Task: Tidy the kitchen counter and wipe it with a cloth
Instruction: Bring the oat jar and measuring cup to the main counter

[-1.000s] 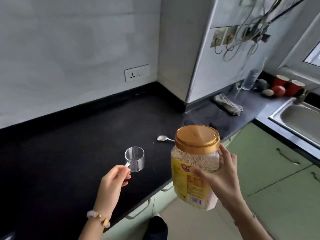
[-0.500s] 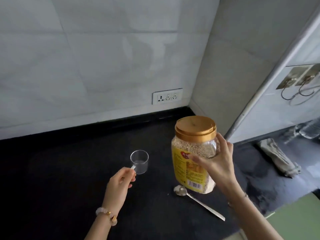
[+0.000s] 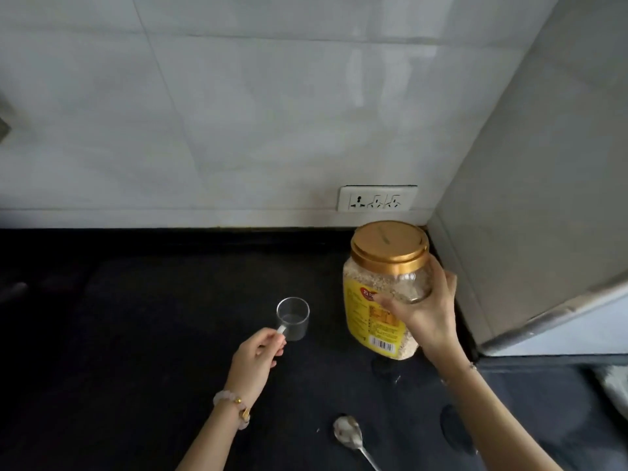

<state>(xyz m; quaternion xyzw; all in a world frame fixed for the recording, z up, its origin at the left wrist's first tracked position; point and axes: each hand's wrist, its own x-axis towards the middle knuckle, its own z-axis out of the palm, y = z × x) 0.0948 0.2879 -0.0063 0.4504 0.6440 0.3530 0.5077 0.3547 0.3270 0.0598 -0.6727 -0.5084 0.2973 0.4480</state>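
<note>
My right hand [image 3: 426,312] grips a clear jar [image 3: 380,294] of pale grain with a gold lid and a yellow label. The jar stands or hovers just above the black counter [image 3: 142,334], close to the back right corner by the wall. My left hand [image 3: 256,360] pinches the handle of a small clear measuring cup [image 3: 293,317], held upright and empty, left of the jar. A metal spoon [image 3: 350,438] lies on the counter near the front, below the jar.
A white socket plate [image 3: 377,198] sits on the tiled wall just behind the jar. A grey wall panel [image 3: 530,215] closes the corner on the right. A pale cloth [image 3: 616,385] shows at the right edge. Wet marks spot the counter near the spoon.
Both hands have moved toward the back wall. The jar has gone from over the counter's front edge to the back right corner. The cup has travelled along with my left hand.
</note>
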